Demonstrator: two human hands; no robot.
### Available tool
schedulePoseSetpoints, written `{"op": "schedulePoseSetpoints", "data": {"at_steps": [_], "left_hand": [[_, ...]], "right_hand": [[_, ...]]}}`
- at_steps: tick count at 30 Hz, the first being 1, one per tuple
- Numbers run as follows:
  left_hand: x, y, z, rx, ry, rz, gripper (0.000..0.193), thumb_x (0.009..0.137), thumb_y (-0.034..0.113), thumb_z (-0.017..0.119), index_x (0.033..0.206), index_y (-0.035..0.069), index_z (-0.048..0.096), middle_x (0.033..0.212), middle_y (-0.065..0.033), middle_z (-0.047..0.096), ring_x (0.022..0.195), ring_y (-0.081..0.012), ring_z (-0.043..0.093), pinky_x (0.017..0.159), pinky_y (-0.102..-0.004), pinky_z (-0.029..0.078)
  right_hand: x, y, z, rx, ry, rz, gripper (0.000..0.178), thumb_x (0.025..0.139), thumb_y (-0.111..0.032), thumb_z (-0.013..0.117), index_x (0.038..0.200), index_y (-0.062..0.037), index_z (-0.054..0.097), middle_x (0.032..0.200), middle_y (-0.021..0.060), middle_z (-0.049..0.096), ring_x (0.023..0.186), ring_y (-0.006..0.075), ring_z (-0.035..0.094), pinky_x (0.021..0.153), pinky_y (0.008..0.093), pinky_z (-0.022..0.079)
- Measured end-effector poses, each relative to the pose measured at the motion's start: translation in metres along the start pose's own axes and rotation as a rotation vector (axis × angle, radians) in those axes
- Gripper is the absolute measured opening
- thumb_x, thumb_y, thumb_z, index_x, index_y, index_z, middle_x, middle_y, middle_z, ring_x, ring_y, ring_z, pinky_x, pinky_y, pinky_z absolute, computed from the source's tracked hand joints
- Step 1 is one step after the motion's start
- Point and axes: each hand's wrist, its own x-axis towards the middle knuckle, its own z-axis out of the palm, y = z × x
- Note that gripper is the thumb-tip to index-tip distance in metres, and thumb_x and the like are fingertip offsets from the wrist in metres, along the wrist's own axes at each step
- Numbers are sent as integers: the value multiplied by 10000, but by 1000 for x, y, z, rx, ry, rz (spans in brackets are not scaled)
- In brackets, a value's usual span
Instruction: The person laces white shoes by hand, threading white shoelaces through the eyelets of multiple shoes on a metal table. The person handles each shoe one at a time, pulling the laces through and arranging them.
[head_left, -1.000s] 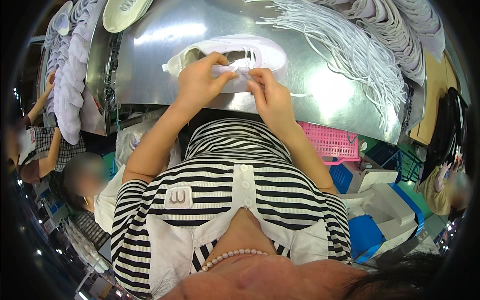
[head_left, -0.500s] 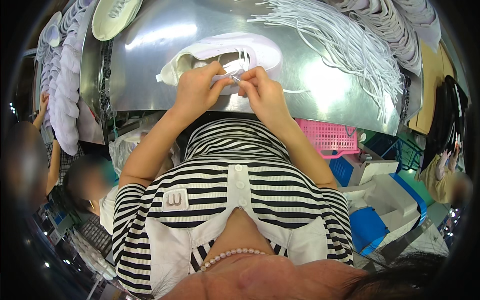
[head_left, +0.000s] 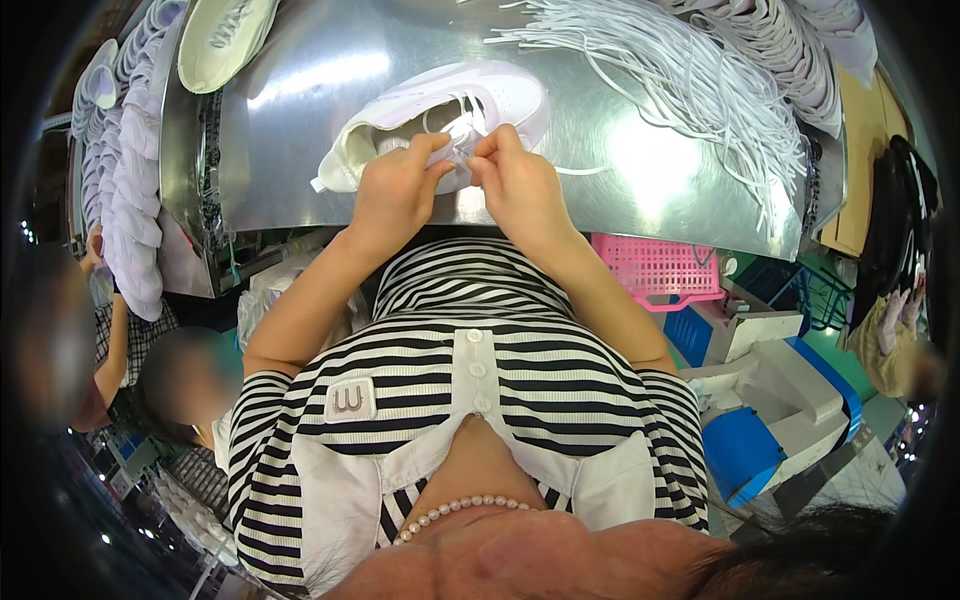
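A white shoe upper [head_left: 515,92] lies on its side on the metal table [head_left: 300,120], its opening facing me and its heel to the left. My left hand [head_left: 402,185] is at the lacing edge with thumb and index finger closed in a pinch on the white shoelace [head_left: 463,130]. Just right of it, my right hand [head_left: 520,185] pinches at the same lacing, its fingertips close to the left ones. Between the fingertips the lace is partly hidden. A loose lace end [head_left: 582,171] sticks out to the right past my right hand.
A heap of white shoelaces [head_left: 680,95] covers the table's far right, with stacked uppers [head_left: 785,60] behind. Another white upper [head_left: 228,40] lies far left, beside hanging uppers [head_left: 135,190]. A pink basket [head_left: 655,262] stands below the table's right edge. Other people work at both sides.
The fingertips have drawn slightly apart and my right hand has turned more upright. The shoe upper has shifted a little left with the view. Both hands stay at the lacing.
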Motion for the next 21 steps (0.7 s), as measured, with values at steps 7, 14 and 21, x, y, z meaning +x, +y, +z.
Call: {"op": "schedulePoseSetpoints", "data": {"at_steps": [7, 14, 21], "left_hand": [[-3, 2, 7, 113, -41, 136, 209, 847, 78, 673, 1037, 31, 601, 668, -125, 597, 607, -318, 584, 562, -429, 455], [-10, -3, -5, 138, -38, 243, 125, 829, 79, 658, 939, 60, 603, 686, -86, 608, 609, -265, 591, 572, -379, 455], [-12, -8, -17, 95, -109, 392, 120, 812, 68, 601, 931, 59, 601, 783, -50, 672, 672, -214, 638, 633, -329, 474]], "right_hand": [[6, 5, 13, -49, 14, -11, 216, 953, -138, 591, 1073, -4, 473, 773, 178, 683, 710, 387, 674, 654, 427, 525], [-14, -15, -65, -95, -83, -140, 179, 897, -179, 641, 1035, -66, 629, 852, 139, 686, 733, 279, 666, 653, 357, 510], [28, -13, -32, -276, -403, -224, 218, 890, -150, 620, 1095, -82, 657, 920, 140, 711, 831, 298, 682, 723, 385, 515]]}}
